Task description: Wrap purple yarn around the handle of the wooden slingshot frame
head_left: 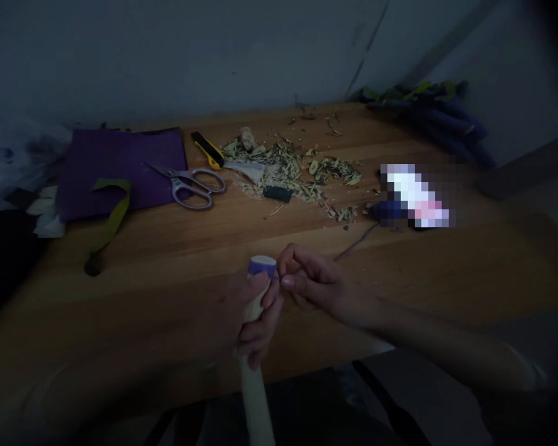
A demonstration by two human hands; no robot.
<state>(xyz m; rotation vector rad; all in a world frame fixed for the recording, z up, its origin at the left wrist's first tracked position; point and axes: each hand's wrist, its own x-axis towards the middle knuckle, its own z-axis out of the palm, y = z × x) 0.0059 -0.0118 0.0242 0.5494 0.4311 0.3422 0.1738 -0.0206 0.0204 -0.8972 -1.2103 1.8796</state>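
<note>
Upright in front of me stands a pale peeled wooden stick (255, 396), with my left hand (260, 328) wrapped around its upper part. A band of purple-blue yarn (261, 267) circles the stick just below its flat top end. My left thumb presses against this band. Beside it, my right hand (318, 282) is closed in a pinch on the yarn close to the stick. Beyond the right hand, a strand of yarn (357, 243) runs back across the table to a dark blue bundle (387, 209), partly blurred out.
Wood shavings (283, 164) lie scattered over the wooden table (177, 260). Scissors (193, 188) overlap a purple sheet (121, 170), with a yellow utility knife (208, 150) nearby. A green strip (116, 214) hangs over the sheet's edge. A pixelated bright object (416, 195) lies right, before a dark bundle (446, 118).
</note>
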